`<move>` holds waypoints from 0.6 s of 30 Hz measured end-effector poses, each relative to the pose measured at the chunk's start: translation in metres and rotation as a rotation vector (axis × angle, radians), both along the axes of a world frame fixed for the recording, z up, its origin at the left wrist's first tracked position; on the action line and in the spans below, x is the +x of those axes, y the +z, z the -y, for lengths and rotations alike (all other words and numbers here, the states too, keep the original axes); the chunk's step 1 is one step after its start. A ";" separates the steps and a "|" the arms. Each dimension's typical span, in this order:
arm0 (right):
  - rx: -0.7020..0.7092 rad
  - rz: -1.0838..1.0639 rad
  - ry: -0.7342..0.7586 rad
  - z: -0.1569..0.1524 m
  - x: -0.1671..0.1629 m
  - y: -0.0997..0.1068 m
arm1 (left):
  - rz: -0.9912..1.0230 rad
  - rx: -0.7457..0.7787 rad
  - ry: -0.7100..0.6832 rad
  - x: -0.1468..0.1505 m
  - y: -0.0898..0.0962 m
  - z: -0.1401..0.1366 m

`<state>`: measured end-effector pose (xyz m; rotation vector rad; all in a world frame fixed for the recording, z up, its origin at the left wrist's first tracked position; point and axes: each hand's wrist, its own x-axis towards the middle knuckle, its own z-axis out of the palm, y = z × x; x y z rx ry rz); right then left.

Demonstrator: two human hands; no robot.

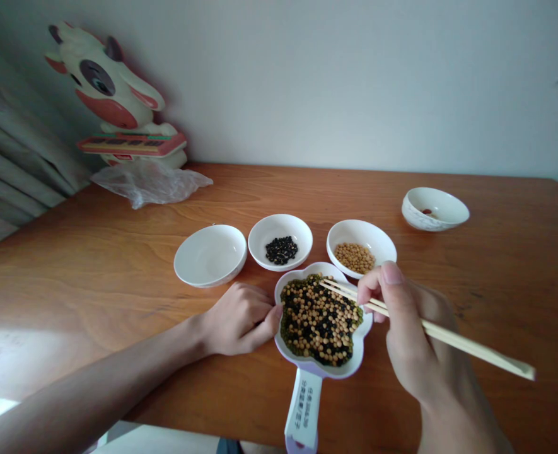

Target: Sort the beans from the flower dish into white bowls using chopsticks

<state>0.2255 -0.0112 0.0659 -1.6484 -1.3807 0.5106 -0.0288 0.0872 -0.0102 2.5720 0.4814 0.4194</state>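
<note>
A pan-shaped dish (361,353) with a lilac rim and a white labelled handle holds mixed beans (321,318), tan, black and green. At its left edge rests my left hand (245,318), fingers curled and the thumb against the rim. My right hand (413,334) grips a pair of wooden chopsticks (468,342); their tips lie at the beans near the top of the dish. Whether a bean is between the tips I cannot tell. Just behind stand a white bowl of black beans (281,250) and a white bowl of tan soybeans (354,257).
Another white bowl (211,255) stands left of the black beans. A patterned bowl (434,208) with a few reddish bits sits at the back right. A cow-shaped toy keyboard (118,101) and a clear plastic bag (153,183) occupy the back left, near a curtain (18,151).
</note>
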 end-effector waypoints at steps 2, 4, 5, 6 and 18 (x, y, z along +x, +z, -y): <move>-0.008 0.004 0.015 0.001 0.001 0.000 | 0.000 -0.002 0.000 0.000 0.000 0.000; -0.017 0.017 0.032 0.001 0.003 0.000 | -0.002 -0.001 0.002 0.001 0.000 -0.001; -0.020 0.024 0.031 0.001 0.003 -0.001 | -0.005 -0.001 0.002 0.001 0.000 -0.001; -0.022 0.029 0.024 0.001 0.004 -0.001 | -0.007 0.000 0.004 0.001 -0.001 -0.001; 0.081 0.000 -0.055 0.000 0.002 -0.001 | -0.014 0.010 0.012 0.000 0.000 0.000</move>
